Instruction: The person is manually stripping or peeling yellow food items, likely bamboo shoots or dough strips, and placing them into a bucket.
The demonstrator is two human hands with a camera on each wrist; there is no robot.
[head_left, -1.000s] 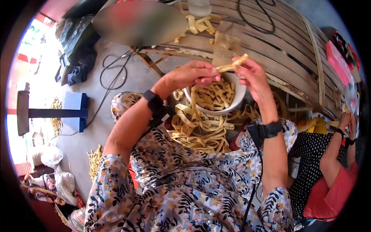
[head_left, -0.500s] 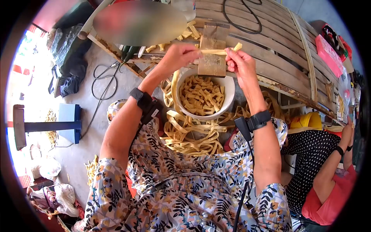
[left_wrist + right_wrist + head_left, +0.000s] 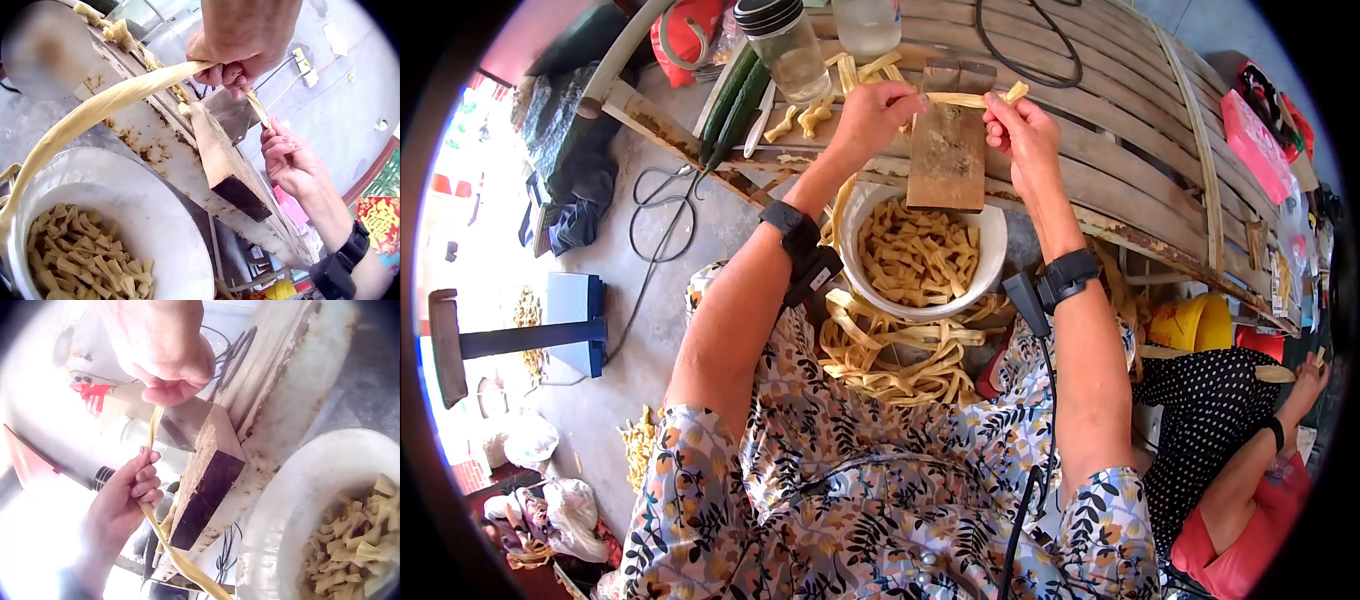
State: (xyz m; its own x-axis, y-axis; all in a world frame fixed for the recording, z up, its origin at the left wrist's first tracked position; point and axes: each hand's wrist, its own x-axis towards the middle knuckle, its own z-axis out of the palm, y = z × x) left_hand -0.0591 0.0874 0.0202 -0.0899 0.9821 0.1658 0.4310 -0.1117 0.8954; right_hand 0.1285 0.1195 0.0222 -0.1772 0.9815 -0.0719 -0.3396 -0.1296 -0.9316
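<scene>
A pale yellow strip stretches between both hands above a wooden block. My left hand pinches it; my right hand pinches it near its thicker end. In the left wrist view, the strip's long tail hangs from my left hand past the white bucket. A flat metal blade stands at the block in the right wrist view, close to the strip. Short cut pieces fill much of the bucket.
The block rests on a slatted bench with a lidded jar, green cucumbers and knotted pieces. Long strips lie below the bucket. Another person's arm is at right, near a yellow bucket.
Both hands have moved up from above the bucket to above the block, and more of the strip shows between them. The head view has shifted, showing the jar and cucumbers.
</scene>
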